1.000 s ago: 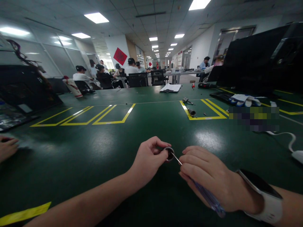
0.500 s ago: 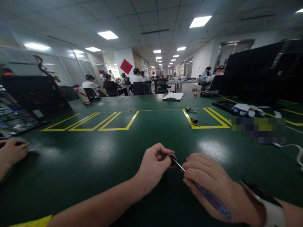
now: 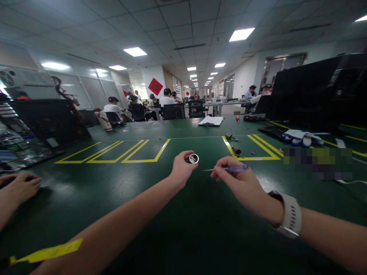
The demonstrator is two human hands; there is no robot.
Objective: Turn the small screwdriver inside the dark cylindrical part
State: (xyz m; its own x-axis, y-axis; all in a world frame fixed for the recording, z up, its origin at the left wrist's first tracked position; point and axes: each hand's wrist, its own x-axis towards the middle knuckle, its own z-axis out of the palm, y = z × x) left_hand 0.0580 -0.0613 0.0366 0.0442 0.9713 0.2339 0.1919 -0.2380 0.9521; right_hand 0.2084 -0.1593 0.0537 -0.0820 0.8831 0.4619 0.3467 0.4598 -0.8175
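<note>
Clock: I take the metal shell in my fingers as the centre, with 12 o'clock pointing away from me.
Metal shell: this short round metal shell (image 3: pixel 194 158) is raised in front of me, its round mouth turned my way and a silvery insert showing inside.
My left hand: my left hand (image 3: pixel 182 168) grasps the metal shell from its 9 o'clock side, thumb and fingers curled around it.
My right hand: my right hand (image 3: pixel 239 181), at 3 o'clock, pinches the screwdriver between thumb and fingers.
Screwdriver: the screwdriver (image 3: pixel 236 168) has a purplish see-through handle; its thin shaft points toward 9 o'clock, the tip near the metal shell but apart from it.
My wrist: a wristwatch (image 3: pixel 291 214) with a pale band circles the right one.
Right-side tape frame: inside the yellow tape frame (image 3: pixel 260 158), a second metal shell (image 3: pixel 236 151) lies between 2 and 3 o'clock, and a metal part with a thin shaft (image 3: pixel 229 136) at 2.
Green tabletop: the green tabletop (image 3: pixel 120 179) also carries a clipboard with paper (image 3: pixel 211 121) at 1 o'clock and blue-edged white gloves (image 3: pixel 302 137) between 2 and 3.
Neighbour: another person's hand (image 3: pixel 23 187) rests near 9 o'clock.
</note>
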